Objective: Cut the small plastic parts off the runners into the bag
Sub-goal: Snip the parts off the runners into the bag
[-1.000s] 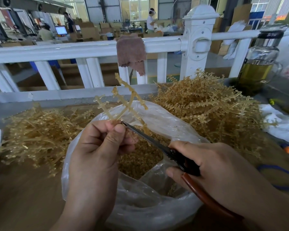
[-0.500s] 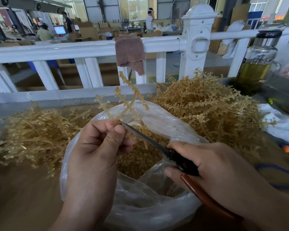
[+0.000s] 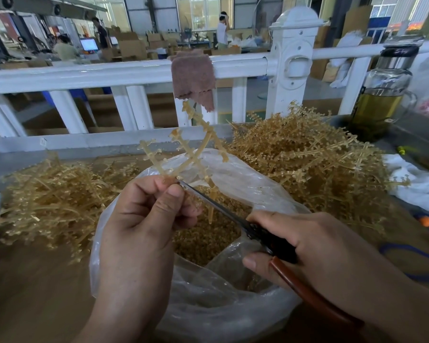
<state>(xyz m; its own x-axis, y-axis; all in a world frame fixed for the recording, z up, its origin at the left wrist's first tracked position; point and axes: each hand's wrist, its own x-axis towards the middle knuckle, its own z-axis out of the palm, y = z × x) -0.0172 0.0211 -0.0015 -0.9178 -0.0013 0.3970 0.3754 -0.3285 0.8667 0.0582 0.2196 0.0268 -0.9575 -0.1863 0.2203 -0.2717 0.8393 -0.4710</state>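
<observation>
My left hand (image 3: 144, 219) pinches the base of a tan X-shaped plastic runner (image 3: 196, 147) with small parts along its arms, held upright over the open clear plastic bag (image 3: 233, 305). In my right hand (image 3: 315, 246) are scissors (image 3: 258, 233) with a brown handle; their narrow blades point up-left and the tips meet the runner beside my left thumb. The bag holds a mound of small cut tan parts (image 3: 208, 236).
A heap of tan runners (image 3: 307, 154) lies behind the bag at right, another heap (image 3: 50, 194) at left. A glass bottle of yellow-green liquid (image 3: 382, 95) stands far right. A white railing (image 3: 109, 73) with a brown cloth (image 3: 193, 78) borders the wooden table. White cloth (image 3: 419, 184) lies right.
The runner has shifted slightly in my left hand, and its lower arm hangs further down across the scissor blades. Both hands stay over the bag.
</observation>
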